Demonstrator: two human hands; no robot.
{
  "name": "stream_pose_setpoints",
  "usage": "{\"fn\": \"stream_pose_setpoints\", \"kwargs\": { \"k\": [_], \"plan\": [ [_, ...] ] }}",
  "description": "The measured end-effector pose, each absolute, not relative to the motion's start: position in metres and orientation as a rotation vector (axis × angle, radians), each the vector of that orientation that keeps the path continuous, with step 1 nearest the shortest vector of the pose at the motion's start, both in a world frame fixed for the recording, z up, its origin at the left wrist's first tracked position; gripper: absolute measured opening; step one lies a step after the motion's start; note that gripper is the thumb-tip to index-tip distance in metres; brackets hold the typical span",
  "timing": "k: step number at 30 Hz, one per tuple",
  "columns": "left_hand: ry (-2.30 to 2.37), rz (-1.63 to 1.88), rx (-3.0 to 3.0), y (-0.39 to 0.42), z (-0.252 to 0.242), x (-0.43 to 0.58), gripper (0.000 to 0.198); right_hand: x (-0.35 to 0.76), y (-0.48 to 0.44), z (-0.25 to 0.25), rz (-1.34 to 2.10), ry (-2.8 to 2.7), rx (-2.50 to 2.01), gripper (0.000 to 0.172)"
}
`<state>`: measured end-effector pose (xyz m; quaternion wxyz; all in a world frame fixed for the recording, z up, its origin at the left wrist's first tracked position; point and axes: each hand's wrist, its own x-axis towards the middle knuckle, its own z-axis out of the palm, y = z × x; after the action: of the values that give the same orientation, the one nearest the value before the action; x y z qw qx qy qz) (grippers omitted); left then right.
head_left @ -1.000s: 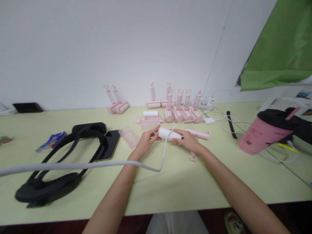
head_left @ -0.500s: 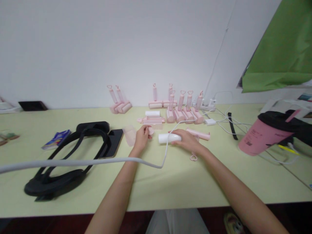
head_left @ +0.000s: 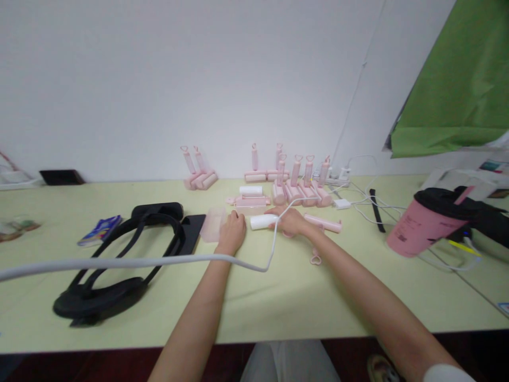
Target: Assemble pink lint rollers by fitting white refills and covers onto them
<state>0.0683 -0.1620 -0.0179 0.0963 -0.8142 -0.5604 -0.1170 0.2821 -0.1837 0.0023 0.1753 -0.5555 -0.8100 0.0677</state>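
Observation:
My right hand (head_left: pixel 291 219) is closed around the right end of a white roll (head_left: pixel 260 222) that lies near the table surface. A small pink piece shows under its fingers. My left hand (head_left: pixel 233 232) rests knuckles up, its fingers curled together and their tips hidden. It is right beside a translucent pink cover (head_left: pixel 213 225); whether it grips the cover's edge does not show. Beyond the hands lie a second white roll (head_left: pixel 251 190) and a pink lint roller part (head_left: pixel 251 201). A pink handle (head_left: pixel 324 223) and a heart-shaped loop (head_left: pixel 315 258) lie to the right.
Several pink lint rollers (head_left: pixel 294 192) stand in a row behind, with others along the wall. A black head strap (head_left: pixel 101 297) and a phone (head_left: pixel 193 233) are on the left. On the right are a tilted pink cup (head_left: pixel 415 225) and white cables (head_left: pixel 368 204). A pale cable (head_left: pixel 159 262) crosses in front.
My left hand has turned knuckles up, and the small pink piece it held is no longer seen there. My right hand has shifted left with the white roll, and a pink piece shows beneath it.

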Motion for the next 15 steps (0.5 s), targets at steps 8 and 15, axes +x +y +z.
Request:
{"fn": "stream_pose_setpoints", "kwargs": {
  "k": [8, 15],
  "plan": [
    [-1.610, -0.451, -2.201, -0.173, 0.002, 0.069, 0.029, 0.283, -0.193, -0.002, 0.152, -2.224, -1.600, 0.055],
    [-2.038, -0.462, -1.879, -0.176, 0.025, 0.034, 0.030, 0.328, -0.228, -0.009, 0.145, -1.967, -1.554, 0.031]
  ]
}}
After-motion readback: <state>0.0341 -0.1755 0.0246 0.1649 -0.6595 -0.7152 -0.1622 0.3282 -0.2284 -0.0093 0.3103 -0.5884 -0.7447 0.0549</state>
